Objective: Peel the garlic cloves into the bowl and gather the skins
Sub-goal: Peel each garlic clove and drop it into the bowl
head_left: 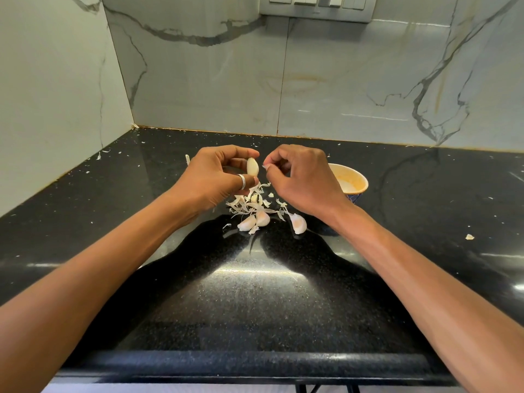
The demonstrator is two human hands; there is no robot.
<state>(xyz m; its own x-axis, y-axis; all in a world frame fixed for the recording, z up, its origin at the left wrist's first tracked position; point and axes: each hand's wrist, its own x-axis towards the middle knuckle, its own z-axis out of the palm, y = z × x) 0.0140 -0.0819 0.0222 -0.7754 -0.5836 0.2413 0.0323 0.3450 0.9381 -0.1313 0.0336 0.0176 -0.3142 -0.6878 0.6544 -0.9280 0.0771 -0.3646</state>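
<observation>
My left hand, a ring on its thumb, holds a pale garlic clove between thumb and fingers above the counter. My right hand is just to the right of it, fingertips pinching a small scrap of skin. Beneath them lies a heap of papery skins. Two unpeeled cloves lie together at its near side, a third clove sits to the right. The bowl, cream inside and dark blue outside, stands behind my right hand, partly hidden.
The black speckled counter meets marble walls at the back and left. Skin flecks are scattered about, with one larger scrap at the right. A switch plate hangs on the back wall.
</observation>
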